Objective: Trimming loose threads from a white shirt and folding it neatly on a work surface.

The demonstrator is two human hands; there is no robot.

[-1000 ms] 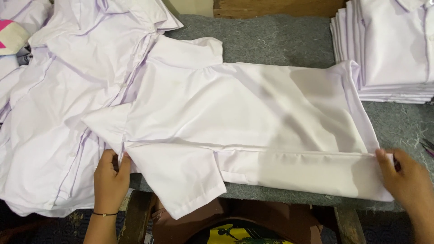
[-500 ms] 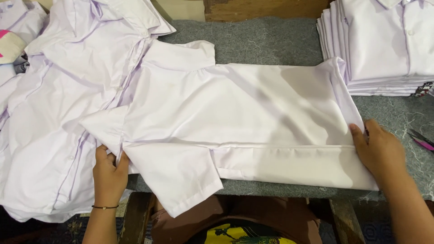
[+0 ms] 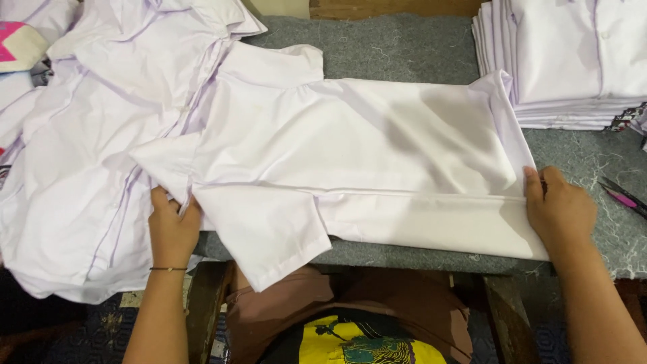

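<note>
Shirt (image 3: 350,141), white, short-sleeved, lies flat across the grey felt table (image 3: 397,47), collar end to the person's left, hem to the right. Near long side is folded in over the body; fold edge runs as a straight line from the left hand to the right hand. One sleeve (image 3: 259,232) hangs over the near table edge; the other (image 3: 273,64) lies flat at the far side.

Left hand (image 3: 173,226): palm down, fingers curled onto the cloth at the shoulder end of the fold, pinching a bit of fabric just beside the sleeve seam. Black band on that wrist.

Right hand (image 3: 558,210): palm down at the hem corner, fingers nearly straight and close together, pressing the folded strip flat. Nothing gripped; it bears on the cloth.

Pile (image 3: 81,155) of loose white shirts lies to the left, partly under the shirt's shoulder. Stack (image 3: 573,61) of folded shirts at far right, just touching the hem corner. Scissors (image 3: 623,195) with pink handle near the right hand, apart from it.

Judgement on doing this step well: keep both hands on the same fold line with light tension between them, so the edge stays straight and parallel to the table edge. Press, do not drag; thin cloth will likely ripple. Hanging sleeve looks as if it needs tucking over the strip before the far side is folded to match.
</note>
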